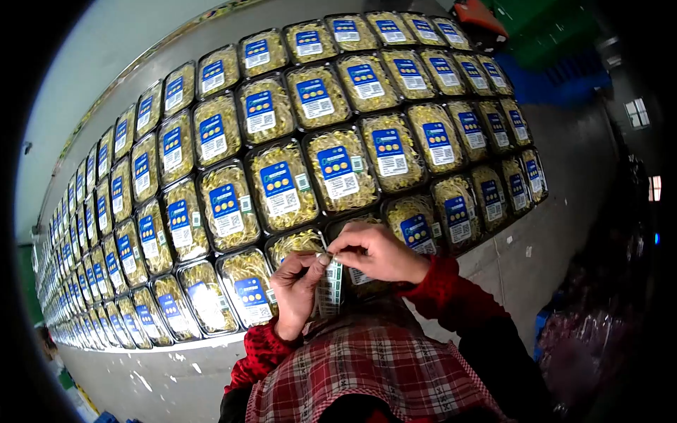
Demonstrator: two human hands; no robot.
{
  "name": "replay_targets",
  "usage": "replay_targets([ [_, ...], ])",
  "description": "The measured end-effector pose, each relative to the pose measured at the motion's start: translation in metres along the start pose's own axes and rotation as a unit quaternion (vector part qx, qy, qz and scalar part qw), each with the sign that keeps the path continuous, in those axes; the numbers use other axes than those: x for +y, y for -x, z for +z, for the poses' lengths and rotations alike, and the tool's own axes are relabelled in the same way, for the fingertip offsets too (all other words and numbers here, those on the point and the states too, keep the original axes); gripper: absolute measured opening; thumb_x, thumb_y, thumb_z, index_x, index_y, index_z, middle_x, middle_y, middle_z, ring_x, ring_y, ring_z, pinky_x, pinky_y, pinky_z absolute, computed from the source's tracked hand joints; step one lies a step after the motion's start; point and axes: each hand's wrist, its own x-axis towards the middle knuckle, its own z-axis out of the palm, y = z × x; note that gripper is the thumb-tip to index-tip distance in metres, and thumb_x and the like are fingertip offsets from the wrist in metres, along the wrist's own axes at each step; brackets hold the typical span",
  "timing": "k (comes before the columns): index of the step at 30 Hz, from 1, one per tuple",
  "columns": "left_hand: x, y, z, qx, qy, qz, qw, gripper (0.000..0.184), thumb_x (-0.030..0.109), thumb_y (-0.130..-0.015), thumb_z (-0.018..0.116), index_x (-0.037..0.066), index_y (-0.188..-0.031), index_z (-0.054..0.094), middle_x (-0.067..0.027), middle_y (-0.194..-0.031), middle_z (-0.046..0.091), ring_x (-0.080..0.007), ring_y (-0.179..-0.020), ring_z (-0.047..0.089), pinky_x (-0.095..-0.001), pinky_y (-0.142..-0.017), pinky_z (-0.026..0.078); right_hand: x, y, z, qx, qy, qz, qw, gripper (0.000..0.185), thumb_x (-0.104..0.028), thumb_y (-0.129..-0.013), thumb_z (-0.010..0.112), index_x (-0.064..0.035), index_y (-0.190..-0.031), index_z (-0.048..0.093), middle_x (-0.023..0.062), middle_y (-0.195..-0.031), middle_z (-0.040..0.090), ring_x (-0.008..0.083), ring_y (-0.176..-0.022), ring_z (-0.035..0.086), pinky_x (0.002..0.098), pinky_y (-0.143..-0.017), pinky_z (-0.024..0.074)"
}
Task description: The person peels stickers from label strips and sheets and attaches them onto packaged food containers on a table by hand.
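Red-and-white checked cloth of an apron (381, 370) covers the person's lap and chest, nearest the camera. Just beyond it hangs a strip of green-and-white labels (330, 287), its upper end pinched between both hands. The left grip (296, 289) rises from a red sleeve (264, 352) with its thumb uppermost, pressed against a bent index finger, the other fingers curled inward. The right grip (377, 250) comes in from the side, back of the hand up, thumb and forefinger closed on the strip's top edge, fingertips close to the left ones. Past the hands, black trays of sprouts (278, 185) stand in long, tight rows; several of the nearer ones bear a small green-and-white sticker beside the blue-and-white main label. Farther off are a green crate (539, 32) and a pale wall (127, 35).
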Motion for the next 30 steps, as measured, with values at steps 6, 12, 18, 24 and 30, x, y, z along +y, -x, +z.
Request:
replay_targets([
  [6, -0.008, -0.007, 0.032, -0.046, 0.023, -0.034, 0.998, 0.010, 0.008, -0.083, 0.074, 0.000, -0.081, 0.070, -0.0041, -0.078, 0.065, -0.0088, -0.071, 0.055, -0.0240, -0.067, 0.044, 0.014, 0.022, -0.026, 0.091, 0.073, -0.009, 0.993, 0.006, 0.000, -0.080, 0.068, -0.0008, -0.083, 0.063, 0.0072, -0.078, 0.061, 0.0177, -0.066, 0.058, 0.0295, -0.059, 0.0456],
  [12, -0.010, -0.001, 0.074, -0.064, 0.036, -0.064, 0.995, 0.011, 0.010, -0.083, 0.074, 0.000, -0.085, 0.070, -0.0038, -0.082, 0.065, -0.0092, -0.073, 0.056, -0.0237, -0.068, 0.044, 0.140, -0.014, -0.131, 0.394, 0.045, 0.187, 0.899, 0.014, -0.008, -0.077, 0.070, 0.0025, -0.086, 0.067, 0.0074, -0.071, 0.066, 0.0135, -0.056, 0.057, 0.0289, -0.052, 0.0449],
  [18, 0.003, 0.013, 0.100, -0.006, 0.043, -0.088, 0.995, 0.013, 0.010, -0.088, 0.070, -0.001, -0.087, 0.063, 0.0000, -0.077, 0.063, -0.0056, -0.069, 0.052, -0.0206, -0.064, 0.042, 0.136, -0.030, -0.135, 0.323, 0.387, 0.155, 0.850, 0.013, -0.009, -0.076, 0.066, 0.0017, -0.075, 0.061, 0.0217, -0.072, 0.065, 0.0383, -0.063, 0.064, 0.0468, -0.057, 0.0502],
  [24, -0.002, 0.026, 0.121, 0.034, 0.049, -0.078, 0.995, 0.010, 0.009, -0.090, 0.067, 0.001, -0.087, 0.062, 0.0038, -0.075, 0.059, -0.0035, -0.070, 0.047, -0.0199, -0.066, 0.040, 0.059, 0.069, -0.093, -0.010, -0.102, 0.093, 0.990, 0.015, -0.015, -0.085, 0.070, -0.0015, -0.090, 0.065, 0.0093, -0.081, 0.066, 0.0173, -0.067, 0.062, 0.0316, -0.062, 0.0513],
  [30, -0.016, 0.050, 0.156, -0.037, -0.079, 0.081, 0.993, 0.008, 0.004, -0.085, 0.070, -0.002, -0.089, 0.066, -0.0096, -0.104, 0.061, -0.0167, -0.089, 0.057, -0.0266, -0.073, 0.046, 0.048, 0.141, -0.085, 0.038, -0.038, 0.046, 0.998, 0.019, -0.005, -0.081, 0.071, 0.0008, -0.097, 0.063, 0.0134, -0.086, 0.063, 0.0232, -0.074, 0.063, 0.0326, -0.063, 0.0486],
])
